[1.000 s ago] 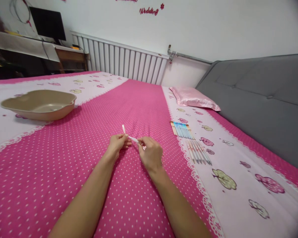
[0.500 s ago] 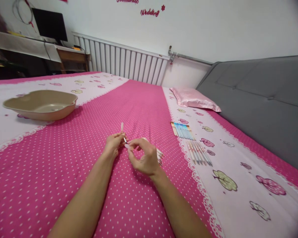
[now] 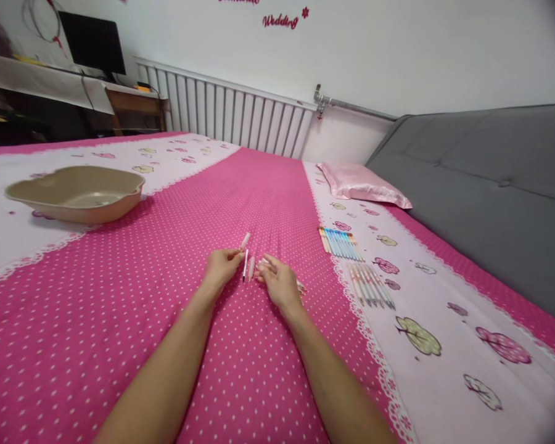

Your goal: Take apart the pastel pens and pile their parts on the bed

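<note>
My left hand [image 3: 222, 269] pinches a thin white pen [image 3: 245, 262] near its middle. The pen's pink end points up and away, and its dark tip hangs down toward the bedspread. My right hand [image 3: 281, 285] is closed just to its right, fingertips pinching a small pale pink cap [image 3: 251, 269] beside the pen's tip. The cap and pen look slightly apart. A few more pens [image 3: 300, 287] peek out from under my right hand; I cannot tell whether they lie on the bed or sit in the palm.
The pink dotted bedspread [image 3: 166, 296] lies under both hands. To the right are a row of blue pens [image 3: 341, 242] and a row of pale pens [image 3: 370, 285]. A beige basin [image 3: 76, 195] stands far left, a pink pillow [image 3: 361, 183] at the back and a grey headboard [image 3: 490, 203] on the right.
The two hands held one pen together; now the cap is off in my right hand. The pen in my left hand has tilted with its pink end to the upper right.
</note>
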